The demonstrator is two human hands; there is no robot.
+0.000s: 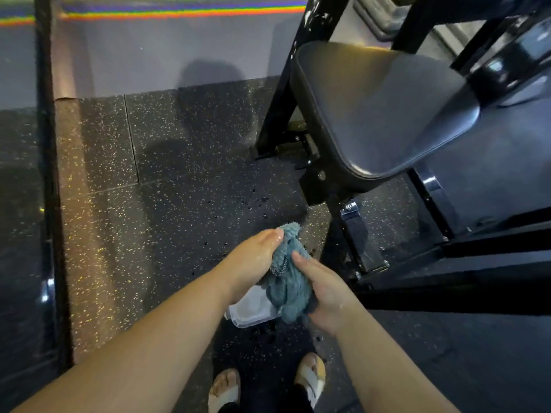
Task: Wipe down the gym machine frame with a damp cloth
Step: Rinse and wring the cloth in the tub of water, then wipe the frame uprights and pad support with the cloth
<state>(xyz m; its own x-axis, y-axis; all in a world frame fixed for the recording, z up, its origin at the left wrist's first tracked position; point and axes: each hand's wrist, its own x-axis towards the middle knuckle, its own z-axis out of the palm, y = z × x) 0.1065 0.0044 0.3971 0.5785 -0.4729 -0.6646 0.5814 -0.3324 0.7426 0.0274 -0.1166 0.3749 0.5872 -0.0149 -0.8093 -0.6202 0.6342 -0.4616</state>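
A wet blue-green cloth [286,278] is bunched up between both my hands, low in the middle of the view. My left hand [253,260] grips its upper part, and the skin glistens with water. My right hand [325,296] grips the lower part, thumb laid along the fabric. The black gym machine frame [280,93] stands to the right, with a padded black seat [384,114] on it and floor rails [447,278] just right of my hands.
A clear plastic container [253,311] sits on the speckled rubber floor [179,189] under the cloth, with dark water drops around it. My sandalled feet [310,380] show at the bottom. A dark upright post [49,174] runs down the left side.
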